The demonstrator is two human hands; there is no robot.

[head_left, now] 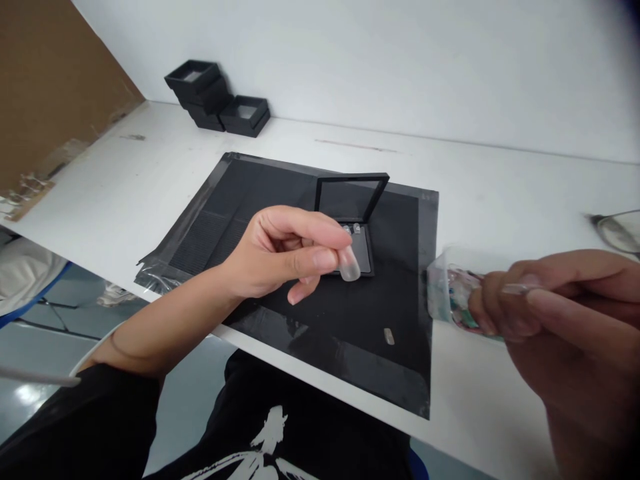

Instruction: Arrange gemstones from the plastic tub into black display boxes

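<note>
My left hand (pixel 287 257) is closed in a pinch, thumb against forefinger, on a translucent curved nail tip (pixel 350 265) with a rounded lower end. Behind it, partly hidden, stands an open black box (pixel 371 250) with a raised window lid (pixel 350 199) and small clear pieces (pixel 357 228) inside its far edge. On the right, my right hand (pixel 565 313) is closed with thumb and fingers together. A thin shiny sliver shows at the thumb's tip, too unclear to name. The hand overlaps a clear plastic tub (pixel 439 290) of mixed colourful contents.
A black mat (pixel 395 293) is taped to the white table (pixel 480 213). One small clear piece (pixel 389 336) lies at its right front. Black boxes (pixel 205 90) are stacked by the wall. A round-rimmed object (pixel 620 230) stands at the far right.
</note>
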